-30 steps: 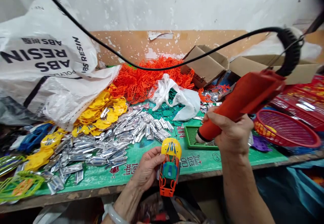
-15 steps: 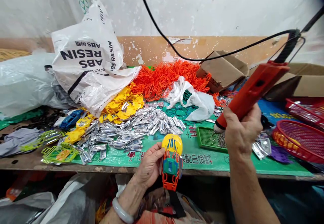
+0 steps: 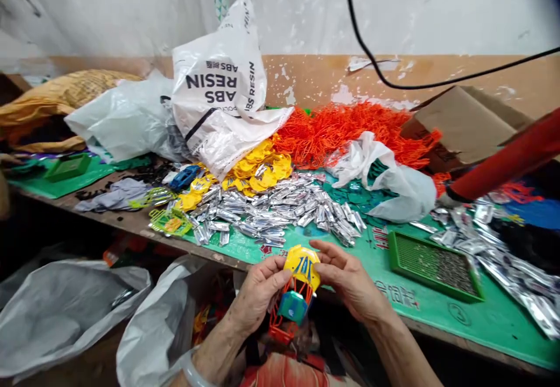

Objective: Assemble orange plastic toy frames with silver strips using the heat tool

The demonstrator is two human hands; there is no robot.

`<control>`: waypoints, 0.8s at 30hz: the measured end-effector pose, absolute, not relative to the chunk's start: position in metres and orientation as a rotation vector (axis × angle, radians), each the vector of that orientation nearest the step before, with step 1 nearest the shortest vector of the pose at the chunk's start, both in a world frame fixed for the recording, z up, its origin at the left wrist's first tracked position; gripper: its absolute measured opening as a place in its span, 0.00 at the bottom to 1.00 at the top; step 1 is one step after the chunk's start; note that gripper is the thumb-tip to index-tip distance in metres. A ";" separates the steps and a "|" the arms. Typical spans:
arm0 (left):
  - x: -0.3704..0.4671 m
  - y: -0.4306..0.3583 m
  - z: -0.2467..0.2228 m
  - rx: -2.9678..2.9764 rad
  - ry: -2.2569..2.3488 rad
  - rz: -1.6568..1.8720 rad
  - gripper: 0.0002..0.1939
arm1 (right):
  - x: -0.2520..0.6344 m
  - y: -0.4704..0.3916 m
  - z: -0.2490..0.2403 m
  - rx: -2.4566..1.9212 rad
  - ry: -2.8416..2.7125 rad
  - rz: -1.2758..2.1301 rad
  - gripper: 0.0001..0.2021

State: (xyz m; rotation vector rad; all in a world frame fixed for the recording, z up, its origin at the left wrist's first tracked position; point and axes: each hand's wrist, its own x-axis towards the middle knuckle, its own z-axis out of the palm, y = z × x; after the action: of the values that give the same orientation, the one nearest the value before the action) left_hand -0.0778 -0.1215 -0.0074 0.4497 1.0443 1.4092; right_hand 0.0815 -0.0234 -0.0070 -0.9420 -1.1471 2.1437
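A plastic toy car (image 3: 301, 264) with a yellow front, an orange-red frame and a teal middle hangs just in front of the table edge. My left hand (image 3: 258, 290) grips its left side, thumb on the yellow part. At the right, my right hand (image 3: 350, 282) closes thumb and fingers on the same yellow front. The red electric screwdriver (image 3: 507, 156) is free of both hands at the right edge, cut off by the frame. Nearby on the table lies a green tray (image 3: 437, 290) holding small dark screws.
Behind the hands spreads a heap of silvery parts (image 3: 271, 209). Yellow parts (image 3: 258, 168), an orange-red pile (image 3: 345, 133) and a white plastic bag (image 3: 394, 180) lie farther back. A large white sack (image 3: 219, 89) and a cardboard box (image 3: 464, 124) stand by the wall. White bags (image 3: 74, 311) hang below the table.
My right hand has let go of the electric screwdriver and come to the toy car, which it now holds with the left. The view has turned left.
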 end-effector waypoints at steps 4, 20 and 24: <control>-0.098 -0.141 -0.010 0.378 1.127 1.425 0.15 | 0.058 -0.030 -0.011 -0.843 -1.150 2.367 0.24; -0.127 -0.175 -0.005 0.187 1.164 1.431 0.16 | 0.018 -0.057 -0.030 -0.723 -0.896 2.676 0.17; -0.129 -0.175 -0.007 0.147 1.207 1.413 0.18 | 0.018 -0.058 -0.029 -0.747 -0.889 2.663 0.17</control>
State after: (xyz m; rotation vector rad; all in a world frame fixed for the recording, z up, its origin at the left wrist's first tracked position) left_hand -0.1285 -0.1753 -0.0067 0.1474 1.2070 1.4129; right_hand 0.0182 -0.0584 -0.0290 -0.7472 -0.8888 2.6630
